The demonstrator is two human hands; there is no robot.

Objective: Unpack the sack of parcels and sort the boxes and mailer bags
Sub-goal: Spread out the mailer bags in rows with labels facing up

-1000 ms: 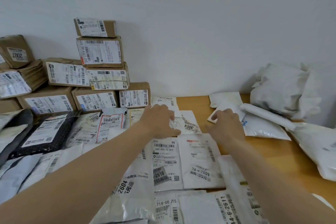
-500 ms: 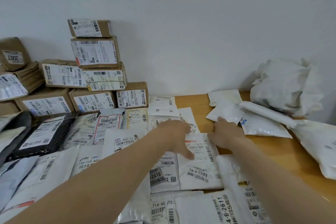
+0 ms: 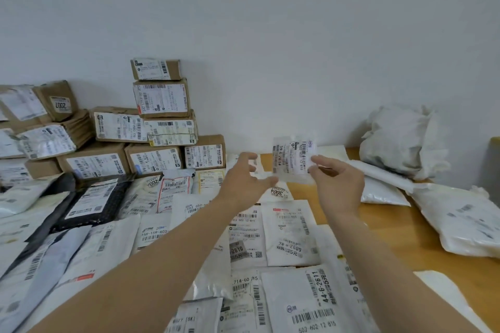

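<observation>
Centrally, one small mailer bag (image 3: pixel 293 159), white with a barcoded label facing the camera, is held raised above the wooden table (image 3: pixel 405 227), pinched at its right edge between thumb and fingers of the right hand (image 3: pixel 338 184). Left hand (image 3: pixel 243 178): released, fingers spread and loosely curved, grasping nothing; its thumb is seen just beside the bag's lower left corner, and contact cannot be told. Flat mailer bags (image 3: pixel 289 235), white and grey, labels up, are laid overlapping across the near and left table surface, beneath both forearms; one black mailer (image 3: pixel 94 203) is lodged among them at left. Cardboard boxes (image 3: pixel 162 121), brown and labelled, are stacked against the wall at rear left, several tiers high. A crumpled white sack (image 3: pixel 400 140) is set at rear right on the table, with further white mailers (image 3: pixel 460 219) lying near it.
</observation>
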